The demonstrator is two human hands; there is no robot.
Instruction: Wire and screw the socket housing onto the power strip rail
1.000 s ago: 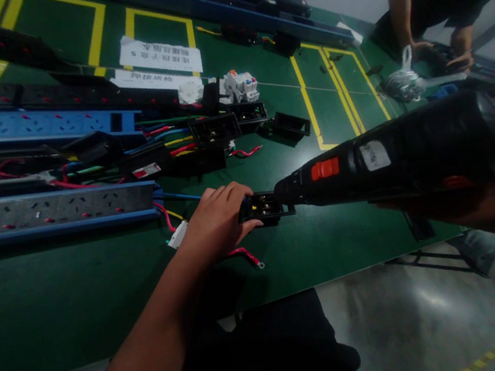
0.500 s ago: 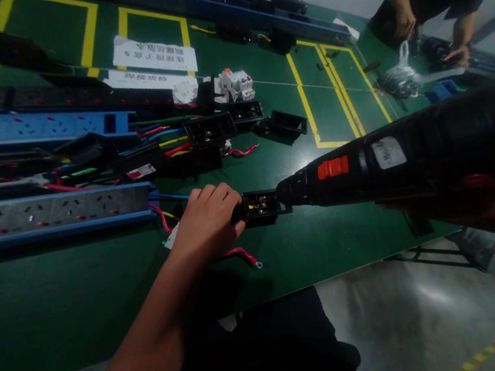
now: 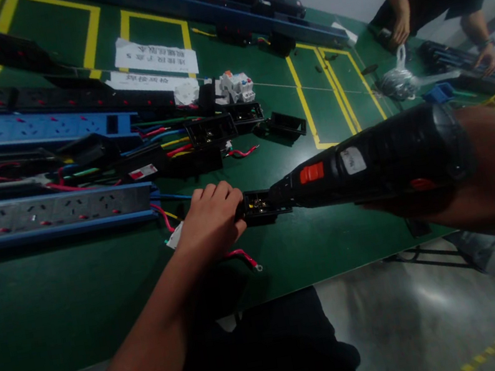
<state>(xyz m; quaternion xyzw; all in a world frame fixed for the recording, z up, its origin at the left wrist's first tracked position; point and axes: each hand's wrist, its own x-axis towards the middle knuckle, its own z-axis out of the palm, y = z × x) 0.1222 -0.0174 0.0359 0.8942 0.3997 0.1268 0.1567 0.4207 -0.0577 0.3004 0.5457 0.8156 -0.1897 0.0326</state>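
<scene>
My left hand (image 3: 215, 215) is closed around the left end of a small black plastic box (image 3: 262, 214), holding it on the table. Metal terminals show inside the box's open top. Blue, yellow and red wires (image 3: 165, 217) run from the left under that hand. In my right hand (image 3: 423, 211), mostly hidden beneath the tool, is a black power screwdriver (image 3: 335, 172) with an orange switch. Its nose points left and overlaps the right part of the box; I cannot make out the bit. A red wire (image 3: 243, 256) with a ring terminal lies just below my left hand.
Blue and black power strips (image 3: 53, 213) lie along the left. Behind the box are more black housings (image 3: 212, 129), loose wires and white circuit breakers (image 3: 236, 86). Paper sheets (image 3: 154, 55) lie farther back. A co-worker's hand (image 3: 402, 26) is near a plastic bundle (image 3: 399, 83) at upper right.
The power screwdriver and my right arm have shifted left, bringing the nose farther over the box. My left hand has barely moved. The co-worker's hands have moved apart.
</scene>
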